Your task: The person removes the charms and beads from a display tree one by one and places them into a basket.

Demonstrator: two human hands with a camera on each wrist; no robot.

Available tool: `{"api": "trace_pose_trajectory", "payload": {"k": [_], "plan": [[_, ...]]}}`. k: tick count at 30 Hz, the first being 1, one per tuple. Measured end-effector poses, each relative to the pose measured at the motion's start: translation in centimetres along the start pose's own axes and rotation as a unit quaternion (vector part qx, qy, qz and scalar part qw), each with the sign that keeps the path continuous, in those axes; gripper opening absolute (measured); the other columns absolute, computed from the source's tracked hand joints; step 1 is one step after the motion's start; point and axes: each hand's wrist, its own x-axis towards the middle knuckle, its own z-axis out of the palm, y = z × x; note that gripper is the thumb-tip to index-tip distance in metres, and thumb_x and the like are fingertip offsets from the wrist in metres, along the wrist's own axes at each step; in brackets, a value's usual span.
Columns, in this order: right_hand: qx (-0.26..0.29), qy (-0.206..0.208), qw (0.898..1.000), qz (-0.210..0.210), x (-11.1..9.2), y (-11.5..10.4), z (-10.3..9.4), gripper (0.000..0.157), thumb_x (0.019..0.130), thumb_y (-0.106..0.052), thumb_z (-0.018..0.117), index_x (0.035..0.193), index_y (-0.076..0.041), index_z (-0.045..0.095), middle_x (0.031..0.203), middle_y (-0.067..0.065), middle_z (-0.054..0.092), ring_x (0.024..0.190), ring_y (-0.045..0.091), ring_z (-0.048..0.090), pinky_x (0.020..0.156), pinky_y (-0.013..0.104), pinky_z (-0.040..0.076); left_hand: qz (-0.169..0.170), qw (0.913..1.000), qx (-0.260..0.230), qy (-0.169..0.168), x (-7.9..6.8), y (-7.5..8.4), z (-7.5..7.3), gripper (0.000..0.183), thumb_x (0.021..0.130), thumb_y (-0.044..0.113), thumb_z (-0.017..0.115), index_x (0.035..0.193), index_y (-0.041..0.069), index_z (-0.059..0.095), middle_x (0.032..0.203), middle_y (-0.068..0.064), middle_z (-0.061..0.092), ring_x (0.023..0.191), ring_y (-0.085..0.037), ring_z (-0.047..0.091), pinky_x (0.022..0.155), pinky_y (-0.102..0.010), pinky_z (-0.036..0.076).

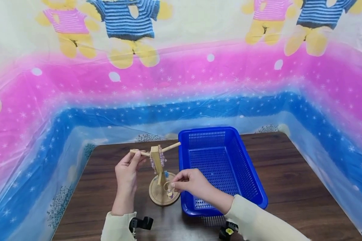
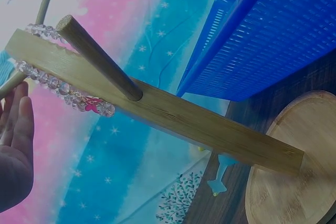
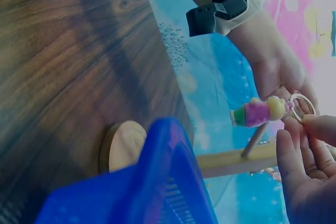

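A wooden peg stand (image 1: 157, 160) with a round base stands on the table. A beaded bracelet (image 2: 58, 85) of clear pinkish beads with a pink charm hangs round its post near the top. My left hand (image 1: 126, 174) pinches the stand's left upper peg (image 1: 140, 153) near its end. With thumb and fingers my right hand (image 1: 193, 182) holds the metal ring of a keychain (image 3: 257, 112), in front of the lower peg. A small figure in pink and green dangles from that ring. Behind the post shows a small light-blue piece (image 2: 221, 174), its kind unclear.
To the right of the stand sits a blue plastic basket (image 1: 250, 167) with perforated walls, close beside the base and my right forearm. The dark wooden table (image 1: 289, 180) is backed by a printed cloth (image 1: 199, 83) on several sides.
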Motion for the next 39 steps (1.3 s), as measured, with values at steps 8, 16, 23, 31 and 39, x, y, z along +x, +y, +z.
{"api": "trace_pose_trajectory", "payload": {"k": [8, 16, 23, 31, 39], "plan": [[-0.027, -0.002, 0.999, 0.029, -0.1, -1.1, -2.0, 0.014, 0.093, -0.008, 0.072, 0.097, 0.005, 0.073, 0.087, 0.016, 0.076, 0.075, 0.013, 0.071, 0.079, 0.039, 0.068, -0.002, 1.0, 0.009, 0.002, 0.0, 0.1, 0.0, 0.025, 0.099, -0.001, 0.062, 0.086, 0.016, 0.075, 0.084, 0.006, 0.08, 0.079, -0.002, 0.076, 0.072, -0.015, 0.064], [-0.087, 0.007, 0.996, 0.024, 0.5, -1.8, -4.3, 0.011, 0.093, -0.01, 0.073, 0.094, 0.001, 0.074, 0.083, 0.011, 0.075, 0.074, 0.01, 0.07, 0.076, 0.036, 0.067, -0.004, 0.9993, 0.037, 0.002, 0.0, 0.2, 0.1, 0.024, 0.099, 0.001, 0.063, 0.086, 0.017, 0.074, 0.085, 0.009, 0.079, 0.08, -0.001, 0.076, 0.073, -0.015, 0.064], [-0.123, 0.009, 0.992, 0.029, 1.4, -2.4, -5.7, 0.01, 0.094, -0.011, 0.072, 0.094, -0.001, 0.075, 0.083, 0.012, 0.076, 0.074, 0.013, 0.071, 0.07, 0.027, 0.065, 0.003, 0.9996, 0.027, -0.001, -0.1, 0.2, -0.1, 0.023, 0.099, 0.0, 0.063, 0.086, 0.016, 0.074, 0.084, 0.008, 0.079, 0.079, -0.001, 0.076, 0.072, -0.015, 0.064], [-0.135, 0.022, 0.989, 0.062, 2.5, -2.5, -6.9, 0.01, 0.096, -0.01, 0.07, 0.096, -0.001, 0.076, 0.091, 0.016, 0.077, 0.079, 0.015, 0.073, 0.075, 0.03, 0.067, 0.005, 0.9992, 0.039, 0.006, -0.1, 0.1, -0.1, 0.025, 0.1, 0.001, 0.063, 0.087, 0.018, 0.075, 0.084, 0.009, 0.079, 0.08, 0.0, 0.076, 0.072, -0.015, 0.063], [-0.134, 0.028, 0.985, 0.101, 3.9, -0.9, -8.1, 0.012, 0.097, -0.009, 0.069, 0.099, 0.002, 0.075, 0.097, 0.019, 0.076, 0.087, 0.026, 0.075, 0.082, 0.038, 0.068, -0.001, 0.9993, 0.037, 0.008, 0.1, 0.0, -0.1, 0.026, 0.1, 0.001, 0.062, 0.086, 0.019, 0.075, 0.084, 0.009, 0.079, 0.08, 0.0, 0.076, 0.071, -0.015, 0.064]]}}
